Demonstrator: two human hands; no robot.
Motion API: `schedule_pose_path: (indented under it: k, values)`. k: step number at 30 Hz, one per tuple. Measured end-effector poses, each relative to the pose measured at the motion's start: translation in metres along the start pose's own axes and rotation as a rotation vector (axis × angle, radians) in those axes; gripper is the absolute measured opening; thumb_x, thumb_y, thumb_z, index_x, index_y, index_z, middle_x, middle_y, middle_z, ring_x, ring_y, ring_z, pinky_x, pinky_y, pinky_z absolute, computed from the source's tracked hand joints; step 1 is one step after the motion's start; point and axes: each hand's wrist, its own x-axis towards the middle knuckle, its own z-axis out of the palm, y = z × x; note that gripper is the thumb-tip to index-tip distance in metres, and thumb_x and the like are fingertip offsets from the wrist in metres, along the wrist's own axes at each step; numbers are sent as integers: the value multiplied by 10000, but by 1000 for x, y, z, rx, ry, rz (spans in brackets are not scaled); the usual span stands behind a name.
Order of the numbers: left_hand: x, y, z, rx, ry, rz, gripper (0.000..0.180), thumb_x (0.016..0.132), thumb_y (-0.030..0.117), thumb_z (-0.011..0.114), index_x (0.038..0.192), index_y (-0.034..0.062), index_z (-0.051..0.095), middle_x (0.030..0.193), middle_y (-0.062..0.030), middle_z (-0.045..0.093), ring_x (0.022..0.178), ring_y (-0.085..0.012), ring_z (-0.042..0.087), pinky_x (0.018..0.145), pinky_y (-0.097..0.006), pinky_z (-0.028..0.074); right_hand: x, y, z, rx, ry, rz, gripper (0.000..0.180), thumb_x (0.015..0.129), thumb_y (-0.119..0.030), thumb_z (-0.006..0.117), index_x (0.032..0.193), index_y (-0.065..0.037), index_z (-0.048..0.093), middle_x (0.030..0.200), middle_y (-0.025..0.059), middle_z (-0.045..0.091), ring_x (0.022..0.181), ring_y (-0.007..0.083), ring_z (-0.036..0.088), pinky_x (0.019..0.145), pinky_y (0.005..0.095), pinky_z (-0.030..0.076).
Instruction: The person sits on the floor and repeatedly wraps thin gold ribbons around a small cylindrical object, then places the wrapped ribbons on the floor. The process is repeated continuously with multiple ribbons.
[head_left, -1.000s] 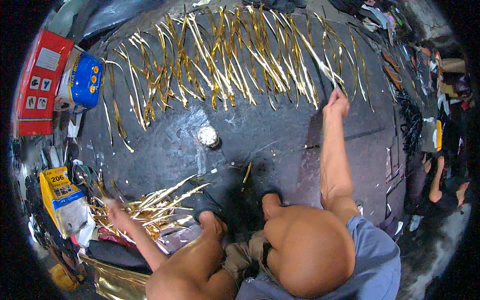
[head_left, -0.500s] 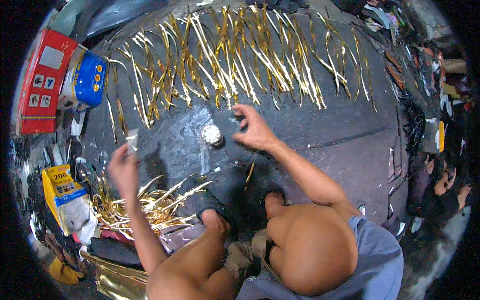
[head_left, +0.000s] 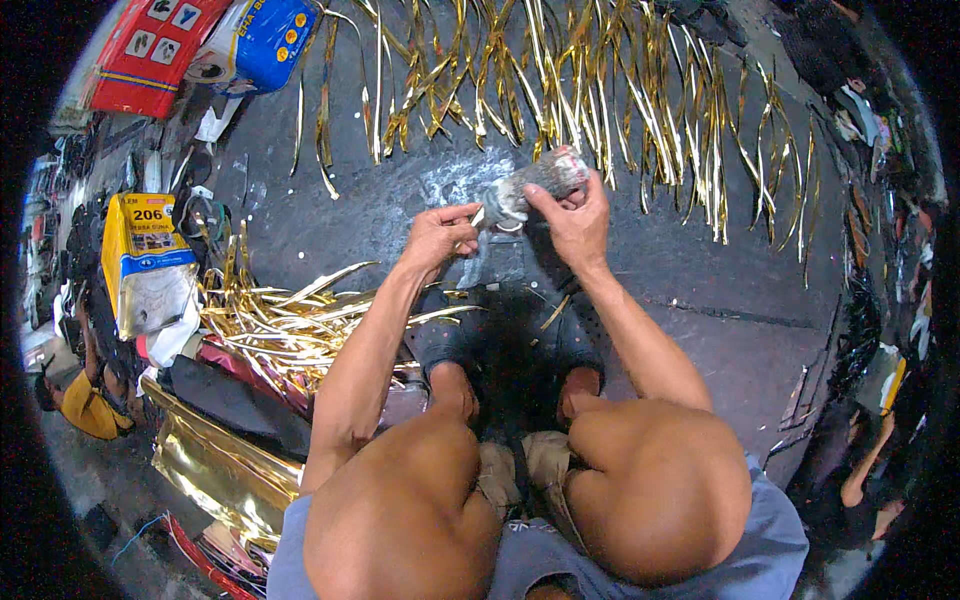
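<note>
My right hand grips a small grubby jar, tilted on its side above the dark floor. My left hand is at the jar's mouth, its fingers pinched on a small thin strip or stick that touches the opening. Both hands are raised in front of my knees. Beyond them several gold foil strips lie spread in rows on the dark ground. A loose heap of gold strips lies beside my left forearm.
A yellow tin can stands at the left, with a red box and a blue packet at the far left. Folded gold foil sheet lies by my left knee. Another person's arm shows at the right edge.
My right hand came back from the far strips and picked up the jar from the floor. My left hand rose from the heap of strips and met it at the jar's mouth.
</note>
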Motion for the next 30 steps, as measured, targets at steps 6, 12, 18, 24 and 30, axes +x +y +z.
schedule_pose_path:
  k: [6, 12, 18, 24, 30]
  values:
    - [-15, -1, 1, -323, -190, -99, 472, 825, -55, 653, 1297, -45, 648, 854, -22, 671, 722, -113, 629, 700, -240, 528, -8, -8, 2, -270, 13, -82, 638, 778, -236, 878, 1254, -9, 519, 1037, 175, 746, 944, 278, 747, 744, 397, 596]
    - [-3, 12, 2, 265, -118, 125, 457, 795, -33, 695, 1247, -79, 645, 790, -56, 717, 677, -115, 673, 622, -251, 535, 5, -14, -46, -511, 162, 4, 601, 763, -264, 879, 1208, -20, 557, 1020, 179, 743, 899, 286, 740, 776, 391, 577]
    - [29, 8, 12, 456, 31, 224, 433, 732, -33, 710, 1156, -66, 628, 749, -87, 729, 592, -126, 662, 578, -285, 532, 3, -4, -20, -374, -24, -76, 651, 764, -283, 883, 1239, -20, 524, 1031, 177, 745, 920, 263, 747, 748, 384, 590]
    - [34, 6, 18, 780, 101, 286, 550, 752, 71, 745, 1281, 33, 600, 940, -82, 721, 878, -214, 700, 824, -367, 562, -13, 16, 4, -758, -152, -390, 684, 781, -246, 864, 1310, -17, 495, 1042, 208, 688, 916, 369, 704, 782, 424, 571]
    - [1, 12, 46, 509, -43, 722, 705, 724, 93, 778, 1389, 100, 543, 1351, -129, 601, 1299, -276, 555, 1127, -392, 406, -21, 15, -5, -749, -285, -303, 757, 769, -121, 800, 1425, -38, 430, 1262, 234, 606, 1132, 391, 623, 960, 467, 517]
